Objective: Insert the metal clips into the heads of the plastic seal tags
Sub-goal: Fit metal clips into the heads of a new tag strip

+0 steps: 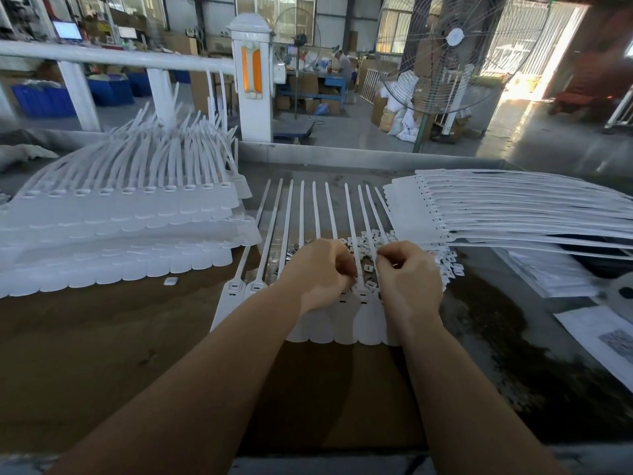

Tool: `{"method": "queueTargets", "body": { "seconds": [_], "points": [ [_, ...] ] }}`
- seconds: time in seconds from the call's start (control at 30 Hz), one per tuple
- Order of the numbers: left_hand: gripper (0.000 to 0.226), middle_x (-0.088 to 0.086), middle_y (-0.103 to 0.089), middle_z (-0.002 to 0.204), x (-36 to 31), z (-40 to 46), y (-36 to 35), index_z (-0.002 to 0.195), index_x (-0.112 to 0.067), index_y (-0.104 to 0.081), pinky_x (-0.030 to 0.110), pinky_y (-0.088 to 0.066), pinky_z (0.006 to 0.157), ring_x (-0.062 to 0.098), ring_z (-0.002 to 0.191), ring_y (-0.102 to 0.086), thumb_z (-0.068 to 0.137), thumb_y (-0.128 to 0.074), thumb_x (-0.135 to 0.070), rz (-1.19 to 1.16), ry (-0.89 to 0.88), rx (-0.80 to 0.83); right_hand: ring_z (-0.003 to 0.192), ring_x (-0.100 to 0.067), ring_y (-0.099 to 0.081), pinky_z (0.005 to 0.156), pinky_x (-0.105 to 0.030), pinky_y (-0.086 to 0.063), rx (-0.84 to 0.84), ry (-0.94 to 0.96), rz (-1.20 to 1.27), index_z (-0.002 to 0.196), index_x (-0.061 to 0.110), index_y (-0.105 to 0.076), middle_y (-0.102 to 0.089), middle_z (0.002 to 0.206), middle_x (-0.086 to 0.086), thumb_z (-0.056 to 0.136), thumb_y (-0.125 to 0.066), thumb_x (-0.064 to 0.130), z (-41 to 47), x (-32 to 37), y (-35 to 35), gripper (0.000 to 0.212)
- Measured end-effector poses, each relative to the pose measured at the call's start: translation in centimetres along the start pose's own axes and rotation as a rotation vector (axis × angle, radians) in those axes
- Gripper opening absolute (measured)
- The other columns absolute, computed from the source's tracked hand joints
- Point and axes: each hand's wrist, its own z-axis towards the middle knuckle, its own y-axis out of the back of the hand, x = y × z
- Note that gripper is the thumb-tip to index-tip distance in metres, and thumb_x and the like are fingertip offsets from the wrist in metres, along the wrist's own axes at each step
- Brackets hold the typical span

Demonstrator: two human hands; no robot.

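A joined strip of white plastic seal tags [342, 323] lies flat in front of me, its tails pointing away. Two tag heads [245, 287] at the strip's left end show their slots. My left hand [317, 274] hovers over the heads in the middle with its fingers curled and pinched together; what it pinches is hidden. My right hand [407, 279] sits just to the right, fingers curled as well, its fingertips hidden from me. A loose heap of small clips [363, 241] lies behind both hands, and one clip [369, 285] rests on the strip between them.
A tall stack of tag strips [120, 231] fills the left of the table. Another stack [513, 214] fans out at the right, above papers [603, 337]. One stray clip [170, 281] lies on the brown board. A floor fan [455, 53] stands behind the table.
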Motion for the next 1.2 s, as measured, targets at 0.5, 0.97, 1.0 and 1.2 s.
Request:
{"method": "queueTargets", "body": {
  "seconds": [0.5, 0.97, 1.0, 1.2],
  "points": [
    [0.017, -0.011, -0.06, 0.083, 2.0, -1.1, -2.0, 0.084, -0.028, -0.056, 0.009, -0.042, 0.067, 0.005, 0.079, -0.057, 0.085, -0.063, -0.013, 0.001, -0.077, -0.251, 0.116, -0.023, -0.043, 0.098, -0.035, -0.032, 0.081, 0.115, -0.459, 0.114, 0.032, -0.065, -0.049, 0.125, -0.004, 0.093, -0.051, 0.03, -0.1, -0.2, -0.4, 0.026],
    [0.013, -0.014, -0.058, 0.086, 2.1, -1.0, -2.1, 0.092, -0.029, -0.058, 0.013, -0.042, 0.072, 0.004, 0.083, -0.056, 0.088, -0.061, -0.017, 0.027, -0.06, -0.274, 0.099, -0.021, -0.057, 0.094, -0.043, -0.042, 0.06, 0.185, -0.132, 0.096, 0.018, -0.072, -0.065, 0.1, -0.001, 0.09, -0.06, 0.016, 0.1, -0.4, -0.1, 0.014],
    [0.012, -0.014, -0.058, 0.088, 2.1, -1.0, -2.2, 0.097, -0.028, -0.06, 0.014, -0.043, 0.074, 0.004, 0.084, -0.056, 0.089, -0.059, -0.018, 0.023, -0.059, -0.279, 0.094, -0.019, -0.06, 0.092, -0.043, -0.045, 0.083, 0.204, -0.07, 0.095, 0.016, -0.072, -0.068, 0.096, -0.001, 0.089, -0.061, 0.014, 0.1, -0.3, -0.1, 0.013],
    [0.016, -0.014, -0.058, 0.09, 2.2, -1.1, -2.0, 0.108, -0.023, -0.061, 0.011, -0.04, 0.069, 0.004, 0.083, -0.055, 0.093, -0.056, -0.023, -0.038, -0.067, -0.304, 0.082, -0.01, -0.064, 0.078, -0.02, -0.051, 0.217, 0.264, 0.213, 0.091, 0.012, -0.069, -0.067, 0.081, 0.005, 0.083, -0.066, 0.001, -0.4, 0.3, -0.5, 0.015]
  ]
}}
